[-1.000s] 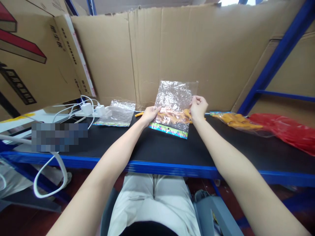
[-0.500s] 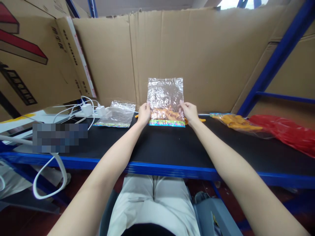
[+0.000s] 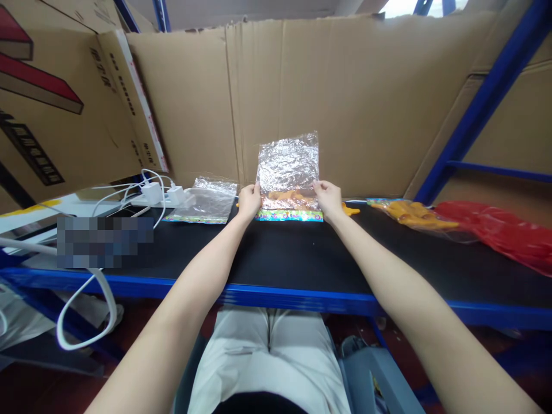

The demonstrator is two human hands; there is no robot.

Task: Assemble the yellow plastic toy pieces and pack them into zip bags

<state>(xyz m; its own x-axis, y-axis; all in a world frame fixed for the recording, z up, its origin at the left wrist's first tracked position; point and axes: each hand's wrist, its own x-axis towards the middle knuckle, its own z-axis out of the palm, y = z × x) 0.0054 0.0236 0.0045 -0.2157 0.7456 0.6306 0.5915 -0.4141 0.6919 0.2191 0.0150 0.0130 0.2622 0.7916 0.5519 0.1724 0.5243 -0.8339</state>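
A clear plastic bag [image 3: 288, 164] with a colourful printed strip along its lower edge is held upright over the black tabletop [image 3: 302, 259]. My left hand [image 3: 249, 201] pinches its left side, and my right hand [image 3: 328, 200] pinches its right side. Through the film, and sticking out past my right hand, I see an orange-yellow plastic item [image 3: 351, 210]; whether it lies inside or behind the bag I cannot tell. To the left lies a stack of similar clear bags [image 3: 209, 204]. On the right, another bag holds an orange-yellow item [image 3: 409, 213].
A red plastic bag [image 3: 495, 230] lies at the right. White chargers and cables [image 3: 152, 193] sit on a power strip at the left, near a blurred-out object [image 3: 106, 241]. Cardboard [image 3: 345, 103] stands along the back, and a blue metal edge [image 3: 297, 296] runs along the front.
Both hands have shifted slightly left with the bag. Its top edge now slants, higher on the right. Less of the orange-yellow item shows on the left.
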